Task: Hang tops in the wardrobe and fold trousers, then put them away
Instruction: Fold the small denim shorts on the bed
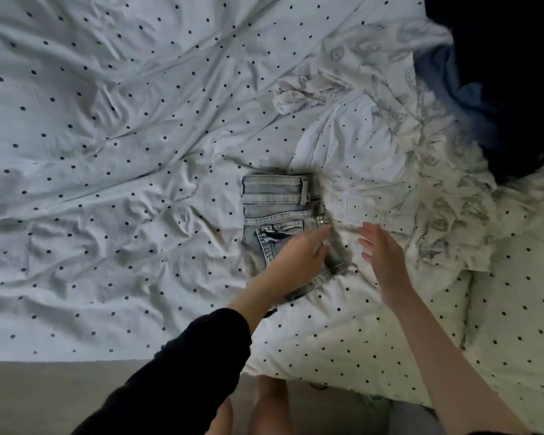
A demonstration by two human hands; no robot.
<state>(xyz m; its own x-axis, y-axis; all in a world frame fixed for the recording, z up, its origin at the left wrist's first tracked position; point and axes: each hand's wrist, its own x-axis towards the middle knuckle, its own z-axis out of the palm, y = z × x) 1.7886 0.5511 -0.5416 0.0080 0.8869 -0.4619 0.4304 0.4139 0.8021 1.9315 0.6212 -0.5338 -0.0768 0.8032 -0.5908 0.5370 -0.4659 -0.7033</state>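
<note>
Folded light grey jeans (275,208) lie on the dotted white bedcover (107,152), waistband at the far end, a back pocket facing up. My left hand (299,255) rests flat on the jeans' near part, fingers stretched toward their right edge. My right hand (380,255) hovers just right of the jeans with straight, spread fingers, over a white printed garment (437,196) that lies crumpled beside them. Neither hand grips anything.
A dark navy and blue pile of clothes (509,83) sits at the far right corner. A dotted pillow (374,337) lies under my right forearm at the bed's near edge. Beige floor (60,394) and my feet show below.
</note>
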